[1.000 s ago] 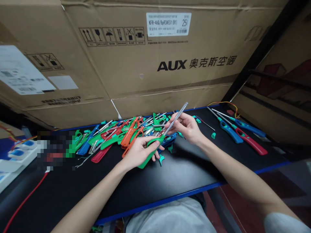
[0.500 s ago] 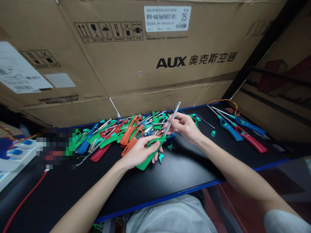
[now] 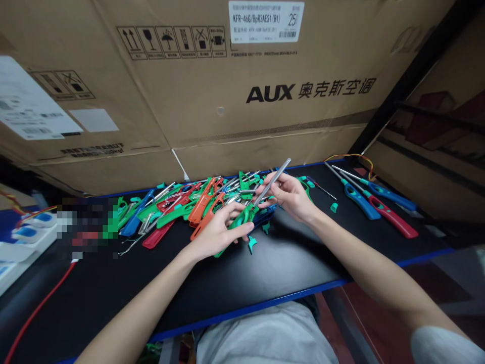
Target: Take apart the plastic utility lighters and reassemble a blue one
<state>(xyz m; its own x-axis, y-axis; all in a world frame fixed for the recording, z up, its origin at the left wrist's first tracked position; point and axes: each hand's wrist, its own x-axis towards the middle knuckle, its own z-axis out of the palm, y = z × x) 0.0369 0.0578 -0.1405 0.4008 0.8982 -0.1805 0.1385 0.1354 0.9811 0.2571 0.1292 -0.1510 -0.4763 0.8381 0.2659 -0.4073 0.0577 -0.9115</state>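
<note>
My left hand (image 3: 223, 230) is closed around a green lighter handle (image 3: 245, 215), held a little above the black table. Between the fingers of my right hand (image 3: 290, 197) is a thin silver metal tube (image 3: 273, 181), slanting up and to the right. The tube's lower end meets the top of the green handle; whether it is seated inside, I cannot tell. Just below my hands lies a small teal trigger piece (image 3: 252, 245). Behind my left hand spreads a pile of lighter parts, with an orange handle shell (image 3: 204, 202) and a red shell (image 3: 159, 235) among them.
To the right lie a red long-necked lighter (image 3: 392, 216) and two blue ones, one of them a blue lighter (image 3: 361, 199). A large cardboard box (image 3: 212, 116) walls off the back. A white power strip (image 3: 38, 242) with a red cable (image 3: 45, 308) sits at left.
The green handle has turned in my left hand, and its lower end shows less now. The tube leans further right. My view has shifted slightly.
</note>
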